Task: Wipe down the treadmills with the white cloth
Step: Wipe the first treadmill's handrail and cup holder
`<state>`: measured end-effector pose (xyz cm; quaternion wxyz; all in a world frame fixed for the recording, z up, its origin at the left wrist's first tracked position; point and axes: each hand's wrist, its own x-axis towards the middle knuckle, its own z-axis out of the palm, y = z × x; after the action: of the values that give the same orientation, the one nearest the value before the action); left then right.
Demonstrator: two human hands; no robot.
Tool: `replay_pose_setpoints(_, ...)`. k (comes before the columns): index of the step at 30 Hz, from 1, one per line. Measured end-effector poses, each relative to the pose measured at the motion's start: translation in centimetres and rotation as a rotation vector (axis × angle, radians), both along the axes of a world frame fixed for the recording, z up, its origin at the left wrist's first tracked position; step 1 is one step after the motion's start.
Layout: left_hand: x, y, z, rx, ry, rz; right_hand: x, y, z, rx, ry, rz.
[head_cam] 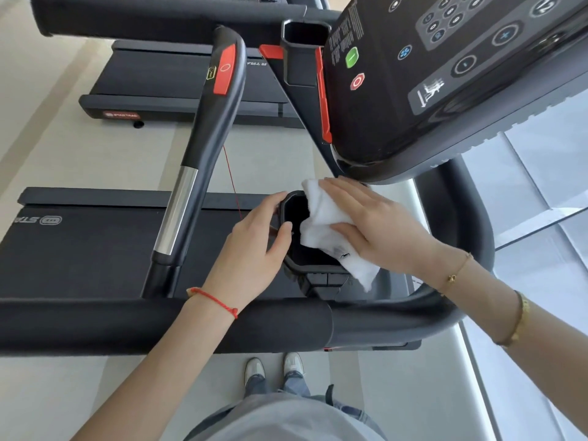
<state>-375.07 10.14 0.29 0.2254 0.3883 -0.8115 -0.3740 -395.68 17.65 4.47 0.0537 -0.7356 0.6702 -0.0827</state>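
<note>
White cloth (pixel 321 214) under flat right-hand fingers (pixel 345 194); left fingers (pixel 270 202) clasp cupholder (pixel 313 265) beside console (pixel 445 74)

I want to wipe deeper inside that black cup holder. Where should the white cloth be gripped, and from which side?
Pinch the white cloth at its bunched upper part draped over the cup holder rim, coming from the right: that end already hangs into the opening, while the lower tail lies outside it.

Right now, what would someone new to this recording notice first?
The white cloth at centre, pressed by the right hand over the rim of a black cup holder that the left hand grips from the other side. Next, the dark console filling the upper right, with its green and red buttons, and the handrail with a red panel rising at the left.
</note>
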Motion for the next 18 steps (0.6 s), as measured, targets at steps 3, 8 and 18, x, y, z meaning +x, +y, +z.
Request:
replay_pose_setpoints(3, -0.1, -0.1, 0.0, 0.007, 0.001, 0.006, 0.4, -2.2, 0.0, 0.009, 0.111, 0.128)
replay_pose_setpoints(8, -0.1, -0.2, -0.3, 0.024, -0.009, 0.046, 1.6, -5.6, -0.8, 0.0, 0.279, 0.15)
replay_pose_setpoints(18, -0.1, -0.1, 0.2, 0.041, 0.016, 0.052, -0.6, -1.2, -0.5, 0.062, -0.083, 0.007)
